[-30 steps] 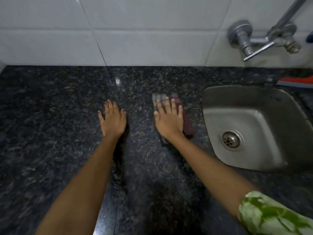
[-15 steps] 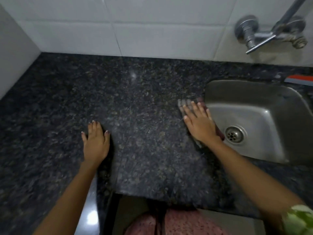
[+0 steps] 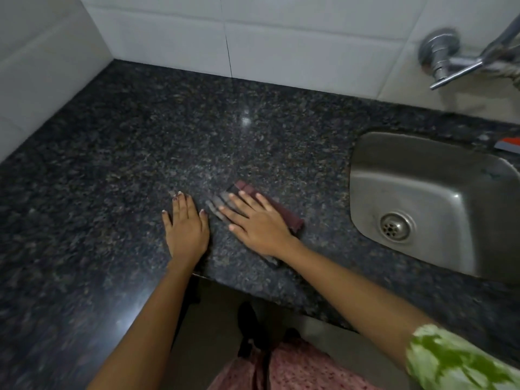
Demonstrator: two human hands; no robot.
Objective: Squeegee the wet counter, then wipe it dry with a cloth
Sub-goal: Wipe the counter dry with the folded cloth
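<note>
A folded maroon and grey cloth (image 3: 284, 213) lies on the dark speckled granite counter (image 3: 135, 153), near its front edge. My right hand (image 3: 254, 223) presses flat on the cloth with fingers spread and covers most of it. My left hand (image 3: 185, 226) rests flat on the bare counter just left of the cloth, holding nothing. The two hands are a finger's width apart. An orange and grey item (image 3: 508, 144), only partly in view, lies behind the sink at the right edge.
A steel sink (image 3: 422, 175) with a drain is sunk into the counter to the right of the cloth. A metal tap (image 3: 450, 60) sticks out of the white tiled wall above it. A white side wall (image 3: 42, 66) closes the counter's left end.
My right hand has slid the cloth left, away from the sink's rim and toward the counter's front. My left hand now sits close beside it. The view has shifted back.
</note>
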